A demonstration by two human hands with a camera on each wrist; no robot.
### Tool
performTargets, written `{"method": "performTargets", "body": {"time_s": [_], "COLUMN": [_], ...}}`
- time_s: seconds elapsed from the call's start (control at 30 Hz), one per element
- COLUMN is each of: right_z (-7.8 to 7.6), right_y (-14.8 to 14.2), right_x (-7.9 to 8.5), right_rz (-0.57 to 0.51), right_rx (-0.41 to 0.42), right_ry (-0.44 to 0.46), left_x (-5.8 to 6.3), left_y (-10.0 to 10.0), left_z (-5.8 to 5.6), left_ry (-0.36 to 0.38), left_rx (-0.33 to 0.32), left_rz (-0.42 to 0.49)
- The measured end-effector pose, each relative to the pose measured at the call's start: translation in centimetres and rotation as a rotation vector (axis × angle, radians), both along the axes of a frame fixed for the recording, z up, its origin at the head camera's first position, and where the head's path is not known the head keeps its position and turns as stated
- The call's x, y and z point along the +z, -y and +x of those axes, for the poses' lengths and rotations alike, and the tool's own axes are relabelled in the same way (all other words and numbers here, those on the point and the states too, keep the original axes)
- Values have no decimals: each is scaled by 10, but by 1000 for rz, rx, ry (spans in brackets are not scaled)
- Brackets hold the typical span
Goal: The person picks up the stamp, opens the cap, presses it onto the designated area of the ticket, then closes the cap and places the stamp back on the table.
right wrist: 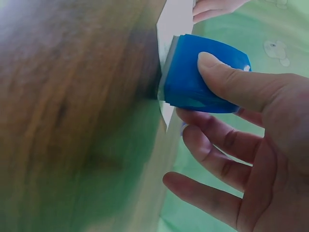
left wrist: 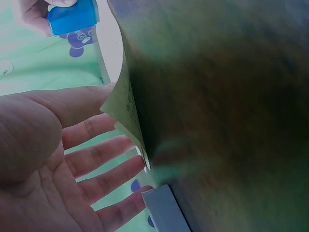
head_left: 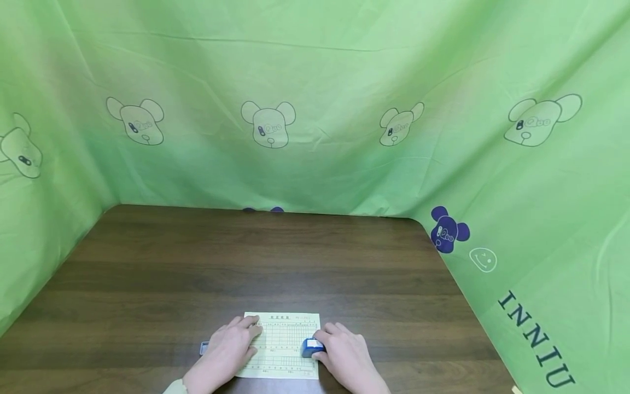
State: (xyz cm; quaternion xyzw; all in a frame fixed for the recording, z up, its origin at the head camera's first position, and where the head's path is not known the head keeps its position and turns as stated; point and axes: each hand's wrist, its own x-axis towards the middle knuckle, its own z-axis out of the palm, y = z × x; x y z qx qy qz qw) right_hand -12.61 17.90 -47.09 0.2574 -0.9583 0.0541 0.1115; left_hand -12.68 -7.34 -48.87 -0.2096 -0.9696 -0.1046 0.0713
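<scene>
A printed form sheet (head_left: 280, 358) with table lines lies near the front of the table. My left hand (head_left: 225, 346) rests on its left side with fingers extended; in the left wrist view the paper's edge (left wrist: 123, 104) curls up by the thumb. My right hand (head_left: 346, 353) pinches a blue stamp (head_left: 311, 348) with a white label on top, between thumb and index finger. The stamp (right wrist: 195, 77) stands over the sheet's right side, its pale base at or very close to the paper. Beside the left hand lies a small grey-blue cap-like piece (head_left: 204, 347), partly hidden.
The dark wood table (head_left: 236, 262) extends far behind the sheet. A green curtain (head_left: 334, 169) with bear drawings hangs along its back and both sides. A small pale object (head_left: 516, 389) shows at the bottom right edge.
</scene>
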Motion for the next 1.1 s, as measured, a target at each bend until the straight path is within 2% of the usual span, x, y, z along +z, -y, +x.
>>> {"method": "performTargets", "body": {"time_s": [0.37, 0.7, 0.9, 1.1], "right_z": [-3, -2, -3, -4], "right_y": [1, 0, 2, 3], "right_x": [6, 8, 9, 13], "right_rz": [5, 10, -40, -57], "right_rx": [21, 16, 19, 19], "right_ry": [0, 94, 77, 90], "left_x": [3, 0, -1, 0], "left_y": [-1, -1, 0, 2], "left_z": [-2, -1, -2, -2], "left_ry": [23, 34, 3, 19], "left_rx": [8, -1, 0, 2], "left_rz": [-16, -7, -7, 17]}}
